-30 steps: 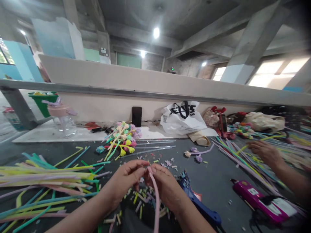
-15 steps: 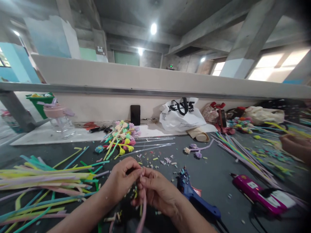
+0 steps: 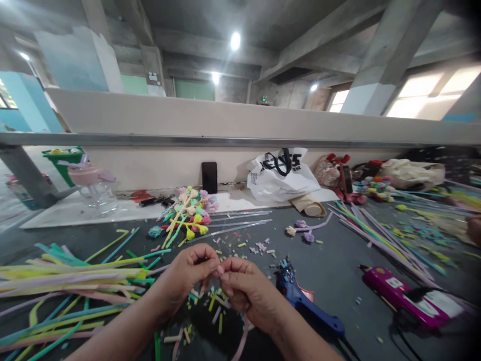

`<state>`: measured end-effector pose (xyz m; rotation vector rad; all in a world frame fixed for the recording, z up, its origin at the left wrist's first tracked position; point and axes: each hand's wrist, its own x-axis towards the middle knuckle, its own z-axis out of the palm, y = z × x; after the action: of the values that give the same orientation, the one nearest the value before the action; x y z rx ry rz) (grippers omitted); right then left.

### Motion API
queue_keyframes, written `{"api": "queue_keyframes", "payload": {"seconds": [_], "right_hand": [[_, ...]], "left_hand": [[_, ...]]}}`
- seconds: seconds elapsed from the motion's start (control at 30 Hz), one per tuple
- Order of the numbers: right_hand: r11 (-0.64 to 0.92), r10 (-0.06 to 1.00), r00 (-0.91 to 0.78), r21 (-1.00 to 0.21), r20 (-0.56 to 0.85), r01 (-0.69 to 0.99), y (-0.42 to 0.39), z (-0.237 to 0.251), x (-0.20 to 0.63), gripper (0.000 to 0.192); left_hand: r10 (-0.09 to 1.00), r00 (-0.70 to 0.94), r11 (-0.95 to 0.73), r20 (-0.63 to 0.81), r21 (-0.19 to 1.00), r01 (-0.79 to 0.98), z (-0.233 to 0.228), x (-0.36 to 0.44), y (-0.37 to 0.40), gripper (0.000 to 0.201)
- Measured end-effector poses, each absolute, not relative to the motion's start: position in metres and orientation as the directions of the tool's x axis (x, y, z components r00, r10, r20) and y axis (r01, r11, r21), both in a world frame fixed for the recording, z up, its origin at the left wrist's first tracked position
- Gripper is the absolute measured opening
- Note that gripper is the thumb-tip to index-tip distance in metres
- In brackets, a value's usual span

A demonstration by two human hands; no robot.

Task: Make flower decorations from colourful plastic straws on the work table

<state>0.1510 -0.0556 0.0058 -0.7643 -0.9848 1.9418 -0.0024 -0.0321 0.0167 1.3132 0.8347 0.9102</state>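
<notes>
My left hand point(image 3: 191, 273) and my right hand point(image 3: 244, 288) meet fingertip to fingertip over the dark table. Both pinch the end of a pink pipe cleaner point(image 3: 243, 342), bunched small between the fingertips. Its tail hangs below my right hand and curves toward the near edge. Fingers partly cover the bunched end, so its exact shape is hidden. Short cut pieces of pipe cleaner point(image 3: 220, 323) lie scattered beneath. Right of my right hand rests a blue glue gun point(image 3: 311, 308), its tip crusted with bits.
Long pipe cleaners point(image 3: 75, 281) pile at left. Finished fuzzy flowers point(image 3: 191, 210) lie behind, near a phone point(image 3: 209, 177) and a clear bottle point(image 3: 93, 193). A purple flower stem point(image 3: 313, 228), a magenta tool point(image 3: 408, 296) with cord and a white bag point(image 3: 280, 180) are rightward. Another person's hand point(image 3: 474, 228) shows far right.
The pink pipe cleaner's tail has swung right, and its end is bunched between my fingertips. My hands stay in nearly the same place. The other person's hand has moved right, mostly out of view.
</notes>
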Motion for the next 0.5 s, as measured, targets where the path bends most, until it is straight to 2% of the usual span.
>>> {"api": "queue_keyframes", "payload": {"seconds": [0.1, 0.2, 0.33, 0.43, 0.5], "right_hand": [[-0.393, 0.847, -0.510, -0.822, -0.149, -0.412, -0.0566, 0.0089, 0.1526, 0.015], [-0.451, 0.796, -0.583, -0.803, -0.165, -0.389, -0.0581, 0.0112, 0.1555, 0.020], [-0.523, 0.714, -0.684, -0.763, -0.148, -0.381, -0.0593, 0.0116, 0.1581, 0.017], [-0.540, 0.717, -0.681, -0.738, -0.150, -0.405, -0.0599, 0.0115, 0.1577, 0.012], [-0.502, 0.762, -0.633, -0.744, -0.140, -0.440, -0.0603, 0.0113, 0.1567, 0.011]], "left_hand": [[0.930, 0.364, -0.018, 0.042, 0.997, -0.069, 0.0182, -0.0010, -0.0333, 0.020], [0.911, 0.406, -0.037, 0.074, 0.994, -0.100, 0.0189, -0.0021, -0.0364, 0.017], [0.874, 0.474, -0.044, 0.103, 0.990, -0.133, 0.0221, -0.0048, -0.0403, 0.014], [0.859, 0.485, -0.094, 0.164, 0.982, -0.166, 0.0228, -0.0056, -0.0398, 0.012], [0.850, 0.496, -0.093, 0.178, 0.977, -0.190, 0.0213, -0.0058, -0.0382, 0.011]]}}
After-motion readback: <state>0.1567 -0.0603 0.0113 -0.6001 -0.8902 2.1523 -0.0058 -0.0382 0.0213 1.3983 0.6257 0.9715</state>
